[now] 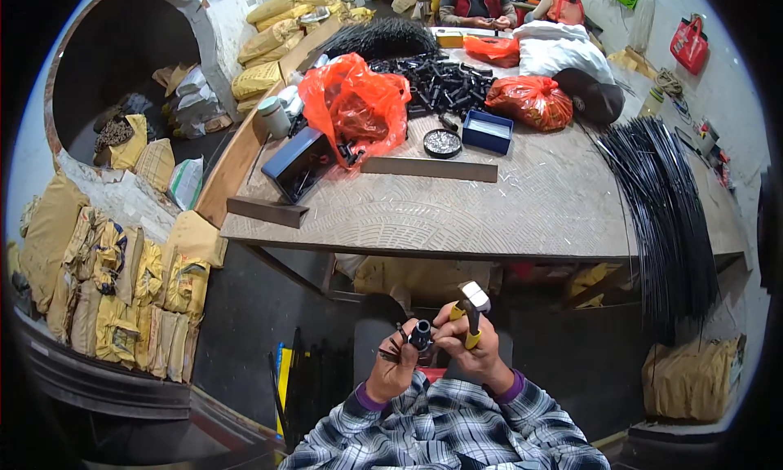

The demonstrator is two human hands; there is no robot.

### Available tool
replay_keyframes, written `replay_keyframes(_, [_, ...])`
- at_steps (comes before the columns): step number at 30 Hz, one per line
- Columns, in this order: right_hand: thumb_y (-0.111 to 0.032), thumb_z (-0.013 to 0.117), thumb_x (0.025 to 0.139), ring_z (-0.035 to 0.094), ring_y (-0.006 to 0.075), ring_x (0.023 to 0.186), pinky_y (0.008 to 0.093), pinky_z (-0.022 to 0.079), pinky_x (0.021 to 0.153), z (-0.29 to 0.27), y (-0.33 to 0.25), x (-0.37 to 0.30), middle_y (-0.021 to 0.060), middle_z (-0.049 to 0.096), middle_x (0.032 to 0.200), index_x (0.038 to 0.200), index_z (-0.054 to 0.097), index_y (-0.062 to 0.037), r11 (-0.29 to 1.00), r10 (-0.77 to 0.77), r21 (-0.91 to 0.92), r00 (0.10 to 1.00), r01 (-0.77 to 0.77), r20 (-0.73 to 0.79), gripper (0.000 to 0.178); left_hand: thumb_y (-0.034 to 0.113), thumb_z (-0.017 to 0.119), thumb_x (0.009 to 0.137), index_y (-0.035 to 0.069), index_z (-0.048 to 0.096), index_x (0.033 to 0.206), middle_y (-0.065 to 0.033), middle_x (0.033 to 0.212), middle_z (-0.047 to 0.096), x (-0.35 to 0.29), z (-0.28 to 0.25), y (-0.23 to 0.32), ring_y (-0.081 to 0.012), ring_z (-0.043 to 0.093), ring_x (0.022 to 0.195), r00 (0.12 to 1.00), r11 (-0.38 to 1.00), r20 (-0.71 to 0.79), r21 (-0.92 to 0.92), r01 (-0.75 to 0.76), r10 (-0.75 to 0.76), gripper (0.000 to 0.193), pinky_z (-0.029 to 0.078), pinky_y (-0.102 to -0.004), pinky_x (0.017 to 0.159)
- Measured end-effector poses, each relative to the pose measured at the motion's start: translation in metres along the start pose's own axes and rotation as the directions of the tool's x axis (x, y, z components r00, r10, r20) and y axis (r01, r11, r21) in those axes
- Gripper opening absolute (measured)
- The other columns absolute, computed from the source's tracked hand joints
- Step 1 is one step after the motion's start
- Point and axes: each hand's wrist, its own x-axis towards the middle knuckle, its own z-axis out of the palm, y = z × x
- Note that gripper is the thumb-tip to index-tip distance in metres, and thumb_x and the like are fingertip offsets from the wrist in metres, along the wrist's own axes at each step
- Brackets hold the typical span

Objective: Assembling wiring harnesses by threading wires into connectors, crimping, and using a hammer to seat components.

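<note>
Part [421, 333], blk & tubular, sits gripped in our L hand [393, 374], thin blk rods [390, 352] poking out alongside; our R hand [478, 352] holds a tool [472, 316] w/ yellow & blk handle, whitish head. Both are b/w us & the table [457, 221].

Fitting [421, 334] — black; sleeves [538, 427] — plaid (cuffs [512, 386] purple).

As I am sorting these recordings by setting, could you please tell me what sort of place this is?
Probably a small hand-assembly workshop: the right hand holds a hammer-like tool, the worktable bears a heap of small black parts, and yellowish sacks are stacked at the left.
</note>
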Motion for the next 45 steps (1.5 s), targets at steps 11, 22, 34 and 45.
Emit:
replay_keyframes(11, [-0.004, 0.066, 0.074, 0.056, 0.0227, 0.077, 0.0326, 0.045, 0.069, 0.019, -0.003, -0.012, 0.0111, 0.058, 0.083, 0.079, 0.06, -0.0006, 0.993, 0.101, 0.082, 0.985, -0.09, -0.139, 0.009, 0.042, 0.043, 0.091, -0.002, 0.049, 0.105, -0.0017, 0.086, 0.05, -0.013, 0.001, 0.003, -0.0076, 0.045, 0.075, 0.996, 0.998, -0.08, -0.063, 0.021, -0.026, 0.046, 0.038, -0.0213, 0.067])
replay_keyframes(22, [-0.003, 0.07, 0.069, 0.058, 0.0216, 0.07, 0.0286, 0.047, 0.06, 0.006, -0.008, -0.002, 0.0118, 0.058, 0.082, 0.08, 0.061, -0.0001, 0.982, 0.099, -0.168, 0.993, -0.087, 0.064, 0.015, 0.033, 0.04, 0.094, -0.001, 0.052, 0.1, -0.0042, 0.087, 0.052, -0.021, -0.004, -0.018, -0.0107, 0.049, 0.078, 0.979, 0.993, -0.185, 0.098, -0.072, 0.089, 0.036, 0.04, -0.0234, 0.069])
replay_keyframes(34, [0.004, 0.063, 0.072, 0.054, 0.0172, 0.072, 0.0254, 0.045, 0.063, 0.025, -0.003, -0.007, 0.0116, 0.056, 0.085, 0.081, 0.056, 0.0017, 0.993, 0.066, -0.101, 0.998, -0.066, -0.008, 0.011, 0.036, 0.042, 0.093, 0.0, 0.05, 0.099, 0.0, 0.078, 0.048, -0.018, -0.008, -0.014, -0.0082, 0.044, 0.07, 0.986, 0.995, -0.165, 0.104, -0.01, 0.027, 0.037, 0.038, -0.0219, 0.062])
replay_keyframes(45, [0.004, 0.064, 0.074, 0.054, 0.0171, 0.077, 0.0275, 0.044, 0.069, 0.047, -0.007, -0.023, 0.0108, 0.053, 0.091, 0.085, 0.059, -0.001, 0.956, 0.192, 0.245, 0.976, -0.162, -0.106, 0.013, 0.034, 0.042, 0.093, 0.0, 0.05, 0.101, 0.0014, 0.08, 0.044, -0.035, -0.004, -0.01, -0.0056, 0.039, 0.069, 0.979, 0.999, -0.202, -0.023, -0.027, 0.022, 0.036, 0.034, -0.0204, 0.06])
